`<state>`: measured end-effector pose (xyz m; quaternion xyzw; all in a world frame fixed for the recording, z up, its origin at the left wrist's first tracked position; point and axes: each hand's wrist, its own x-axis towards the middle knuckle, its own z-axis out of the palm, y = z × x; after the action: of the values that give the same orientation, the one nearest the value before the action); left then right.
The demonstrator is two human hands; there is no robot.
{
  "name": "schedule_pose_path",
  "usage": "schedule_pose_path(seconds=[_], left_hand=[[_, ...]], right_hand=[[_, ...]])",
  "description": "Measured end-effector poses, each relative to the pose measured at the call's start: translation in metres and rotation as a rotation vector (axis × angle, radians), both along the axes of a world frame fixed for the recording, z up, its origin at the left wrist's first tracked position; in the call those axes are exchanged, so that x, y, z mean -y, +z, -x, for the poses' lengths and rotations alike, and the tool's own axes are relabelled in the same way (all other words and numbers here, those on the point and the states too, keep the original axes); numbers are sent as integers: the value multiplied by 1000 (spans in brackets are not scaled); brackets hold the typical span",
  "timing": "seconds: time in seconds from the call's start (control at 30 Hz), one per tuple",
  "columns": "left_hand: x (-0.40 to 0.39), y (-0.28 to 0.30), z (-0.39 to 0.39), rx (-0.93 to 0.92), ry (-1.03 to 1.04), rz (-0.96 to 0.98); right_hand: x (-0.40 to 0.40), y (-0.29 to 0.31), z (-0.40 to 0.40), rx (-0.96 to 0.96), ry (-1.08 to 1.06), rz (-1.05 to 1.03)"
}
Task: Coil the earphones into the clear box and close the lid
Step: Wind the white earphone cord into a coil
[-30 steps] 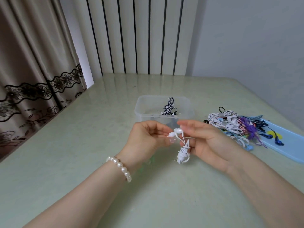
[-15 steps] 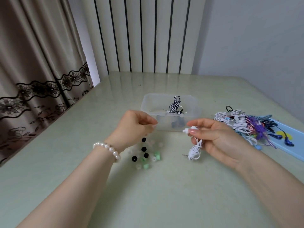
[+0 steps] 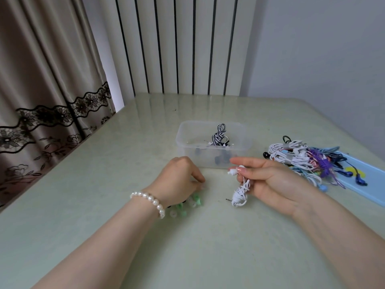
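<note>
A clear box [image 3: 181, 141] stands open in the middle of the table, with a black-and-white coiled earphone [image 3: 218, 134] inside. My right hand [image 3: 270, 180] holds a white coiled earphone [image 3: 240, 192] in front of the box; its thumb and fingers pinch the earbud end, and the bundle and plug hang just above the table. My left hand [image 3: 177, 178] is down on the table to the left, fingers curled over a small heap of green, clear and black ear tips [image 3: 195, 200]. Whether it pinches one is hidden.
A tangled pile of white, purple, blue and black earphones [image 3: 295, 157] lies right of the box, partly on a flat light blue plastic piece [image 3: 373, 184]. The table [image 3: 93, 195] ends at a curtain on the left and a wall behind.
My left hand let go of the white earphone, moved left and dropped onto the ear tips. My right hand keeps the white bundle, now slightly lower and to the right.
</note>
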<state>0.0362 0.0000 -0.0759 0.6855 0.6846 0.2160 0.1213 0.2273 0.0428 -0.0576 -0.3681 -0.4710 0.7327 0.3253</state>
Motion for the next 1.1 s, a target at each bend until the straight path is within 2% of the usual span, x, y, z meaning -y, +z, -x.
schedule_pose_path(seconds=[0.13,0.2,0.37,0.43,0.5,0.6,0.73,1.1], left_hand=[[1,1,0,-51,-46,-80],[2,4,-1,56,-22,-111],[11,16,-22,921,54,-13],[14,16,-30,1177,52,41],[15,15,-34,1317,20,95],[16,15,-35,1431,-39,162],[14,16,-35,1521,35,134],[14,14,-35,1502,109,92]], right_hand=[[1,2,0,10,7,0],[3,3,0,30,5,-37],[9,8,4,-17,-6,-119],[11,8,5,-59,-10,-139],[12,8,5,-71,-23,-175],[13,9,5,-55,-60,-244],[12,9,4,-15,-129,-338],[17,11,8,43,-210,-540]])
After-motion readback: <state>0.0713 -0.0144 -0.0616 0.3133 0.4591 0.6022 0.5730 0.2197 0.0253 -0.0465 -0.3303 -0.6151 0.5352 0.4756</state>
